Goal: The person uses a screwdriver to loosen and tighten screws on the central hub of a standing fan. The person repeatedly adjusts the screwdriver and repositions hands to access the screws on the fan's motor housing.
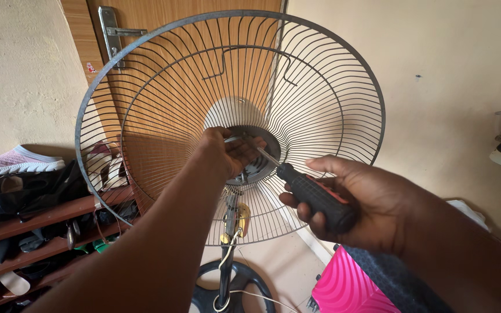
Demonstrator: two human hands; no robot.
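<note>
Head view: the right hand (372, 203) gripped a screwdriver (314, 194) — shaft slanting up-left to the fan guard (320, 75) hub. The left hand (230, 152), nearer, cupped that hub — perhaps pinching a screw.

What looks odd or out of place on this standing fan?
The fan has only its rear wire guard; no front guard or blades are visible. The left hand rests at the hub while the right hand holds a screwdriver there.
</note>
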